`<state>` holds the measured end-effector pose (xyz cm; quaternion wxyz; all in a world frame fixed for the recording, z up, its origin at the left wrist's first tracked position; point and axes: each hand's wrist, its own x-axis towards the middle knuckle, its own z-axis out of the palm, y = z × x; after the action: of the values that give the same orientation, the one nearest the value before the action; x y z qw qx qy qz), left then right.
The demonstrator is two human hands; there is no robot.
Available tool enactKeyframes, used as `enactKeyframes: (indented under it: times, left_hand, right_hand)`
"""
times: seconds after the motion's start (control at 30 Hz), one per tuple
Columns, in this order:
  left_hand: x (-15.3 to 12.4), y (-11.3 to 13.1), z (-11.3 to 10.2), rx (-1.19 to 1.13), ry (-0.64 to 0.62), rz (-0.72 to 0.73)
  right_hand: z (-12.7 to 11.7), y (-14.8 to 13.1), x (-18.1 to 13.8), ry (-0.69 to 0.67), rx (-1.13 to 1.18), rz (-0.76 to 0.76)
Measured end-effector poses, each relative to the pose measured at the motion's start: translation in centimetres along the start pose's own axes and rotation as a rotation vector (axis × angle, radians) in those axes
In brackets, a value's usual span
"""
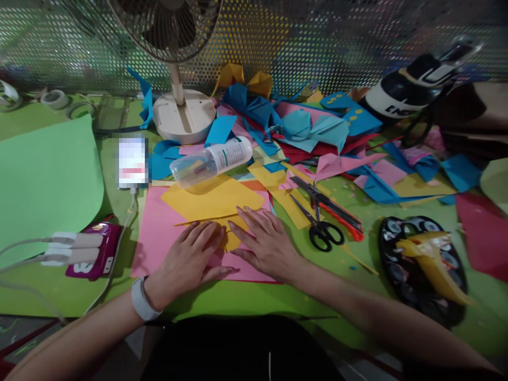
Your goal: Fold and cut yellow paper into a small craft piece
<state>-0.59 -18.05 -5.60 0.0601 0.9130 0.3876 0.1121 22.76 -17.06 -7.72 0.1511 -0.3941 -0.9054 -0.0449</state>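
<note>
My left hand [189, 259] and my right hand [264, 242] lie flat, fingers stretched out, on a yellow sheet of paper [212, 203] that is folded at its near edge. The fingertips of both hands press the fold where they meet. The yellow sheet rests on a pink sheet [159, 233] on the green table [222, 299]. A white band circles my left wrist.
A clear bottle [212, 160] lies behind the yellow sheet. Black scissors [319, 225] and a red cutter [337, 211] lie right of my hands. Folded paper pieces pile at the back, by a fan base [183, 114]. A black patterned plate [420, 264] sits right, chargers left.
</note>
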Motion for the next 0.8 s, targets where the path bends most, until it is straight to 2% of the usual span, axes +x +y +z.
enactKeyframes:
  times: [0.8]
  left_hand:
    - [0.01, -0.15, 0.36, 0.023, 0.056, 0.023]
  right_hand:
    - [0.20, -0.10, -0.02, -0.016, 0.017, 0.015]
